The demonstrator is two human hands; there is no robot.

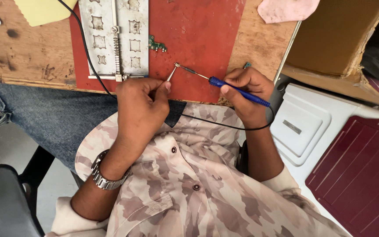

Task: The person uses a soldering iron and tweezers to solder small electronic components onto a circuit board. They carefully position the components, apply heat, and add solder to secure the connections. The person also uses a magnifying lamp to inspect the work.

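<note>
A rough wooden table (18, 52) holds a smooth red mat (198, 30), and on it lies a flat grey metal plate (130, 26) with square holes. Your left hand (142, 107) is curled shut, pinching thin metal tweezers (171, 74). Your right hand (247, 94) is closed around the blue soldering iron (237, 91), and both tips meet over the mat, near a tiny green board (156, 45).

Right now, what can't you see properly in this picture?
Head view only:
- Tiny part at the soldering iron tip: too small.
- Tweezers grip: hidden inside the left hand.
- Right hand palm: turned away.
- Metal fixture plate: top cut off by the edge.
</note>
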